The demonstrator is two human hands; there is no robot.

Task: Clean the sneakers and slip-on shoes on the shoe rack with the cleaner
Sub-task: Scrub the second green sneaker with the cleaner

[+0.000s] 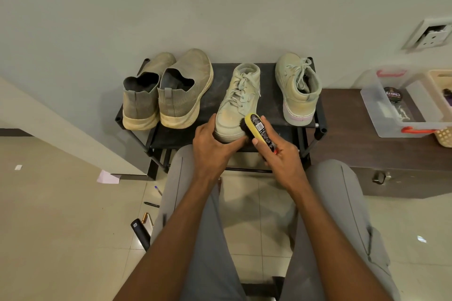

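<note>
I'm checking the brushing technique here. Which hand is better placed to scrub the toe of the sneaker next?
The right hand. It already holds the yellow brush with its bristles at the toe of the sneaker, while the left hand grips that toe to steady it on the rack.

bare shelf strip (pixel 215 95) between slip-ons (pixel 183 90) and laced sneaker (pixel 238 100); wall behind.

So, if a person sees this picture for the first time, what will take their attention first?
Probably the two hands at the centre: the left hand steadies a pale laced sneaker on the black shoe rack, while the right hand holds a yellow brush against its toe. Next, the dusty pair of slip-on shoes on the rack's left side, heels toward the camera.
</note>
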